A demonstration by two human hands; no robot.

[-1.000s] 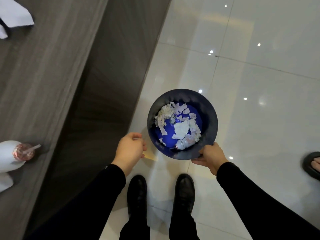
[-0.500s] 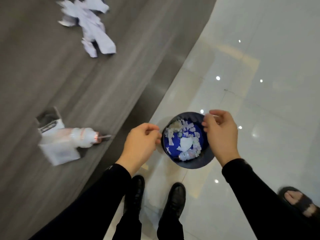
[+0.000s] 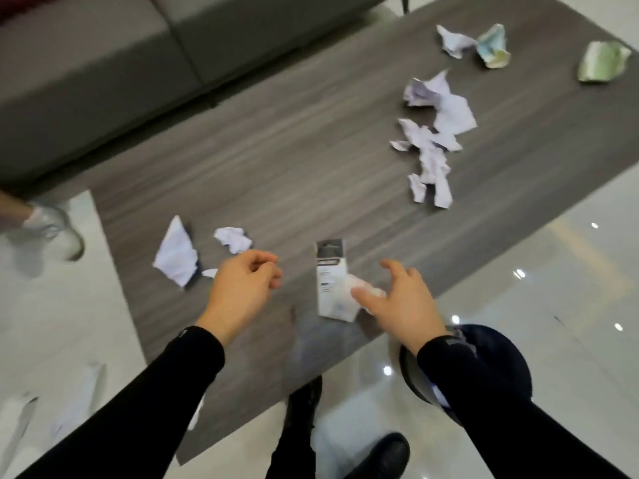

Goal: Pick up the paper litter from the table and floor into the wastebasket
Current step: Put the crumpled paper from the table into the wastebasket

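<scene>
Both hands hover over the near edge of the grey wood-grain table (image 3: 311,150). My left hand (image 3: 242,292) has its fingers loosely curled and holds nothing. My right hand (image 3: 401,302) is spread open beside a white carton (image 3: 332,285) that lies on the table, its thumb near a blurred white lump by the carton. A flat paper scrap (image 3: 176,254) and a crumpled ball (image 3: 233,238) lie left of my left hand. A cluster of torn white paper (image 3: 432,140) lies farther right. The dark wastebasket (image 3: 511,368) stands on the floor, partly hidden under my right sleeve.
Crumpled greenish papers (image 3: 492,46) (image 3: 601,62) lie at the table's far right. A grey sofa (image 3: 103,63) runs behind the table. Another person's shoe (image 3: 55,229) is at the left. Blurred paper strips (image 3: 83,392) lie on the glossy tile floor at lower left.
My view has swung up from the wastebasket to the table top. My right hand left the basket's rim and both hands rose over the table near the carton.
</scene>
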